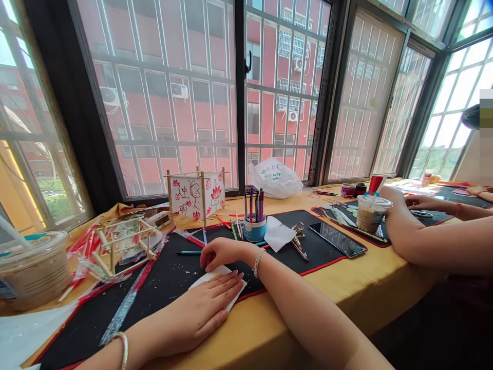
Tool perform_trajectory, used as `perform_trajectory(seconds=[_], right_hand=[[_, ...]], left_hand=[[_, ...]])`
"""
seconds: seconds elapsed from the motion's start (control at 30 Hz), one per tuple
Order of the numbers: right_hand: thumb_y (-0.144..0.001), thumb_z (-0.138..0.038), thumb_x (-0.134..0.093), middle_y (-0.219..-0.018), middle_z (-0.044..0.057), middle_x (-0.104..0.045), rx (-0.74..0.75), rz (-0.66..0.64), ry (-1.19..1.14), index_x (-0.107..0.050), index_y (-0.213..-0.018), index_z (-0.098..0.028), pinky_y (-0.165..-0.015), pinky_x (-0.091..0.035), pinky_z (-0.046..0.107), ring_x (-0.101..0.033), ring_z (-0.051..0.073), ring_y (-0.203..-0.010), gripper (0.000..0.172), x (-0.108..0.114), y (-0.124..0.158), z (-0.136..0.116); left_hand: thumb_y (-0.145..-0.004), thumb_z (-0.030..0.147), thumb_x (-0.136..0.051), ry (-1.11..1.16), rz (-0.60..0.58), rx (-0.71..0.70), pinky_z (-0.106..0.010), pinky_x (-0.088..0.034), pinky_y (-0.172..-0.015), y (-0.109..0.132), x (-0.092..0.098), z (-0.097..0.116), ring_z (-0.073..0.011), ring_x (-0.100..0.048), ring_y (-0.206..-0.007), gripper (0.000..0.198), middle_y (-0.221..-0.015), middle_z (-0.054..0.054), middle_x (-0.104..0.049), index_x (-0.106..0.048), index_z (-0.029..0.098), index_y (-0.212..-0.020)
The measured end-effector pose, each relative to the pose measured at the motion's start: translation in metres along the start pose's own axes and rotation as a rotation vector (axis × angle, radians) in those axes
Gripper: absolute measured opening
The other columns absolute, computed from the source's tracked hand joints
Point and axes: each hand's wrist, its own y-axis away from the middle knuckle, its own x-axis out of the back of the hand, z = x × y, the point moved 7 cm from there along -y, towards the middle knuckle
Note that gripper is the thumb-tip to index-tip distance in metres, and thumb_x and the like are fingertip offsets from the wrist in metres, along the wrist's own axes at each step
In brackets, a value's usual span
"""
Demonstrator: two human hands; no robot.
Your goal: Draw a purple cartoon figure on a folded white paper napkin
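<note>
My left hand (210, 303) lies flat, fingers stretched out, on a folded white paper or tissue (215, 275) at the front edge of the black mat (162, 288). Just beyond it, my right hand (225, 252) is closed, its curled fingers pointing down at the paper's far edge. What those fingers hold, if anything, is hidden. A teal pencil (188, 253) lies on the mat just left of my right hand. Behind this hand stands a blue pen cup (254, 229) with several pens, and a crumpled white tissue (278, 234) lies beside it.
A painted paper lantern (196, 198) stands near the window. Left are a bare stick frame (123, 246) and a drink cup (33, 270). A phone (339, 239) lies right of metal clips (298, 239). Another person's arm (435, 231) rests near a second drink cup (372, 213).
</note>
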Motion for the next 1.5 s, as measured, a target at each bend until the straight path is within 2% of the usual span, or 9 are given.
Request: perform_trajectory(seconds=[0.2,0.4,0.57,0.77,0.9,1.03,1.1,1.23,1.5], right_hand=[[-0.083,-0.01,-0.068,-0.083,-0.001,-0.064,0.0,0.013,-0.005,-0.064,-0.088,-0.012,-0.072,-0.054,0.031,-0.063,0.014,-0.077,0.006,0.003,0.004,-0.007],[-0.08,-0.002,-0.067,-0.069,-0.005,-0.058,-0.007,0.016,-0.038,-0.064,-0.083,-0.012,-0.062,-0.048,0.023,-0.057,0.01,-0.065,0.01,0.005,0.007,-0.013],[-0.074,-0.002,-0.071,-0.067,-0.005,-0.058,-0.018,0.046,-0.063,-0.065,-0.078,-0.012,-0.061,-0.044,0.018,-0.055,0.009,-0.065,0.012,0.007,0.008,-0.015],[-0.072,-0.002,-0.07,-0.066,-0.005,-0.059,-0.017,0.056,-0.078,-0.067,-0.077,-0.012,-0.061,-0.043,0.018,-0.055,0.009,-0.066,0.012,0.008,0.007,-0.013],[-0.073,-0.003,-0.071,-0.066,-0.005,-0.059,-0.019,0.054,-0.08,-0.066,-0.077,-0.012,-0.062,-0.044,0.017,-0.056,0.009,-0.067,0.012,0.007,0.006,-0.012],[-0.074,-0.001,-0.07,-0.065,-0.006,-0.058,-0.014,0.048,-0.071,-0.066,-0.079,-0.012,-0.061,-0.045,0.019,-0.055,0.009,-0.064,0.012,0.006,0.005,-0.01],[-0.076,-0.002,-0.07,-0.067,-0.005,-0.058,-0.01,0.042,-0.065,-0.065,-0.081,-0.012,-0.061,-0.046,0.021,-0.056,0.009,-0.064,0.012,0.005,0.005,-0.009],[-0.079,-0.006,-0.071,-0.075,-0.003,-0.062,-0.006,0.032,-0.046,-0.064,-0.083,-0.012,-0.067,-0.051,0.026,-0.06,0.011,-0.07,0.009,0.003,0.004,-0.006],[-0.084,-0.011,-0.068,-0.082,-0.002,-0.064,0.0,0.014,-0.004,-0.064,-0.088,-0.012,-0.07,-0.054,0.03,-0.062,0.013,-0.074,0.006,0.001,0.002,-0.001]], left_hand=[[-0.098,0.041,-0.035,0.046,-0.014,-0.13,-0.039,-0.023,-0.116,0.004,0.008,0.017,-0.0203,-0.026,-0.142,0.051,-0.155,0.004,-0.026,-0.026,0.033,-0.148],[-0.098,0.046,-0.031,0.04,0.037,-0.021,-0.056,-0.019,-0.113,0.0,0.005,-0.004,-0.0314,-0.019,-0.143,0.058,-0.155,-0.01,-0.02,-0.022,0.021,-0.15],[-0.099,0.046,-0.033,0.069,-0.021,-0.131,-0.041,-0.022,-0.116,0.003,0.005,0.013,-0.0202,-0.024,-0.143,0.052,-0.156,0.005,-0.023,-0.021,0.037,-0.148],[-0.098,0.046,-0.035,0.053,0.052,-0.068,-0.054,-0.02,-0.114,0.006,0.009,0.005,-0.0296,-0.019,-0.143,0.058,-0.155,-0.008,-0.018,-0.019,0.025,-0.15],[-0.099,0.041,-0.035,0.059,-0.01,-0.218,-0.037,-0.023,-0.117,0.005,0.009,0.025,-0.0194,-0.028,-0.141,0.047,-0.154,0.003,-0.027,-0.033,0.034,-0.145],[-0.099,0.048,-0.027,0.024,0.059,-0.029,-0.052,-0.021,-0.114,0.001,0.008,0.004,-0.0301,-0.021,-0.143,0.06,-0.154,-0.014,-0.021,-0.026,0.014,-0.148],[-0.097,0.05,-0.031,0.008,0.057,0.016,-0.054,-0.023,-0.113,0.002,0.005,-0.003,-0.0321,-0.021,-0.142,0.064,-0.154,-0.015,-0.021,-0.024,0.013,-0.149],[-0.096,0.043,-0.041,-0.019,0.041,-0.039,-0.041,-0.029,-0.112,0.005,0.006,0.0,-0.0248,-0.029,-0.14,0.057,-0.153,-0.005,-0.026,-0.027,0.025,-0.148],[-0.092,0.022,-0.044,-0.139,0.212,-0.035,-0.04,-0.045,-0.104,0.01,0.023,-0.012,-0.0266,-0.057,-0.122,0.038,-0.133,-0.012,-0.059,-0.057,0.018,-0.127]])
